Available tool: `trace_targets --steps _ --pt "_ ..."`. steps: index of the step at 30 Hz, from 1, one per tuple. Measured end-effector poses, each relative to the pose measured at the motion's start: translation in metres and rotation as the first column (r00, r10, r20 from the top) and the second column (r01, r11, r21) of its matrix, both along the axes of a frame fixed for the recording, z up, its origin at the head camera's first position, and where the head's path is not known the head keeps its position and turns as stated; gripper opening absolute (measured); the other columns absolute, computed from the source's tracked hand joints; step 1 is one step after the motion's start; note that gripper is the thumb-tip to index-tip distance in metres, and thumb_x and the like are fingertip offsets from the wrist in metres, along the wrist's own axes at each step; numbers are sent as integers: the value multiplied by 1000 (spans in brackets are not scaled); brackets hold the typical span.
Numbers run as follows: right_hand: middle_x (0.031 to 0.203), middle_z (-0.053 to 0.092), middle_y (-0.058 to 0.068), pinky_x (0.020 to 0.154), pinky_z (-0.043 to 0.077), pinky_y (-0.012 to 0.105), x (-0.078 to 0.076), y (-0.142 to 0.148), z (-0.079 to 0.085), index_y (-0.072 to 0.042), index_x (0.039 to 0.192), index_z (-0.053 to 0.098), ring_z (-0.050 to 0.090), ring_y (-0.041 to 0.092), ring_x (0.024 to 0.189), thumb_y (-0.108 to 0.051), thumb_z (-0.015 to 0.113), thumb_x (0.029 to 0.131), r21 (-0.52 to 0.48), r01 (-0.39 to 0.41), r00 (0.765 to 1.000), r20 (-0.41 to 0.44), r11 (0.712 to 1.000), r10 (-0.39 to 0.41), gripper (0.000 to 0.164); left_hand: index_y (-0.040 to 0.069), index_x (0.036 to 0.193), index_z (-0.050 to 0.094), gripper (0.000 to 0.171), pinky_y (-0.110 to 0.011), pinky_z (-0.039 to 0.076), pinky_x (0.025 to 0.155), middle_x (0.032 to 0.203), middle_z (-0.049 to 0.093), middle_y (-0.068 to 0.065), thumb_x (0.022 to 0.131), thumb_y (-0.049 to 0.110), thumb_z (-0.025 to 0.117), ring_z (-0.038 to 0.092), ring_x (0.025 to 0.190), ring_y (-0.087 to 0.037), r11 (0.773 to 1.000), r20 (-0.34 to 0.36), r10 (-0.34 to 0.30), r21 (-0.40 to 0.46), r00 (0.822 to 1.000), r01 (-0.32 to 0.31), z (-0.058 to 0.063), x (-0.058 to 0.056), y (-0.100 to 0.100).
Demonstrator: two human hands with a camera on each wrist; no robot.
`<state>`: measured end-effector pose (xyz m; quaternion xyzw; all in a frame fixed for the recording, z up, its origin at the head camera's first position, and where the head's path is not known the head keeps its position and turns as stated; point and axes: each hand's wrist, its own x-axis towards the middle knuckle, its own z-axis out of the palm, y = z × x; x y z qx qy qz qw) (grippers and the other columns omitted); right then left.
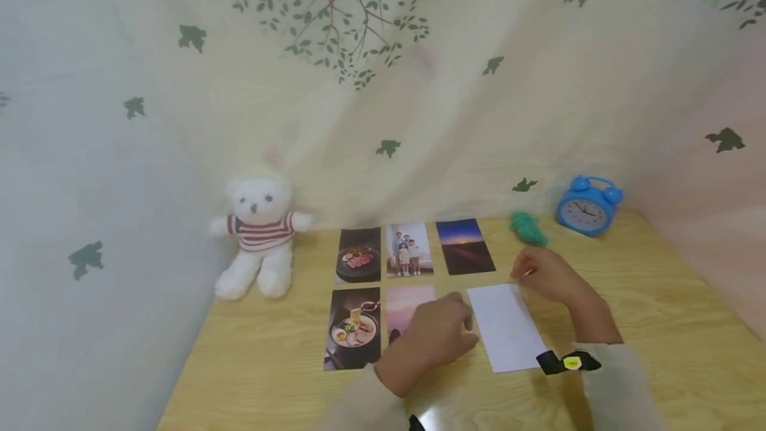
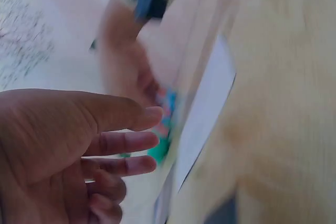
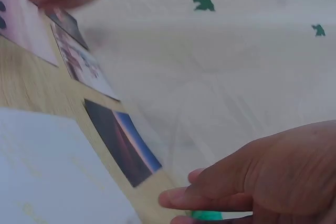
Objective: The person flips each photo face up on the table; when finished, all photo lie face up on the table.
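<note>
A white card (image 1: 507, 328) lies on the table between my two hands, showing a blank-looking side with faint yellowish marks in the right wrist view. To its left hovers my left hand (image 1: 433, 331); the left wrist view shows its thumb and fingers loosely bent with nothing between them. My right hand (image 1: 547, 276) is by the card's far right corner, apart from it, and its fingers (image 3: 178, 198) hold nothing. A pink photo (image 1: 409, 304) is partly hidden behind my left hand. Beyond the white card lies a sunset photo (image 1: 465, 247).
On the left are a ramen photo (image 1: 354, 331), a steak photo (image 1: 358, 257) and a family photo (image 1: 409, 250). A white teddy bear (image 1: 263, 238) sits at the back left. Green yarn (image 1: 528, 228) and a blue alarm clock (image 1: 589, 206) stand at the back right, before a fabric backdrop (image 1: 335, 132).
</note>
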<state>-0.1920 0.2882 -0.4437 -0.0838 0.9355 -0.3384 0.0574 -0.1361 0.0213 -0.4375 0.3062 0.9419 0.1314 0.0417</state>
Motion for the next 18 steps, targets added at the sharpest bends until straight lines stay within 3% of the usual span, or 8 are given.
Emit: trace_targets --steps 3,8,13,18 --pt "99 73 17 76 58 39 -1 6 -3 3 98 65 68 28 92 5 67 93 -16 5 997 74 1000 -4 6 27 99 78 21 -21 50 62 102 64 11 87 43 84 62 76 -4 992 -24 -66 -111 998 63 -7 4 34" --pt "101 72 17 75 56 36 -1 10 -9 3 100 64 66 26 92 6 63 94 -47 7 991 133 999 0 7 31 106 76 34 -26 52 61 100 61 11 80 48 89 64 76 -9 961 -45 12 -275 999 -24 -20 8 66" --pt "101 73 18 74 55 35 -2 7 -16 3 99 65 68 28 94 7 63 92 -80 -42 995 92 996 50 8 29 108 75 40 -28 55 63 98 62 9 78 48 92 66 77 -12 948 -65 67 -306 996 -84 -21 4 60" --pt "107 72 22 74 54 34 -6 1 -16 4 103 65 68 32 99 6 66 91 -99 -54 996 70 994 61 12 23 99 77 36 -29 56 60 92 62 6 74 43 95 65 71 -13 952 -115 66 -290 991 -97 -17 -4 48"
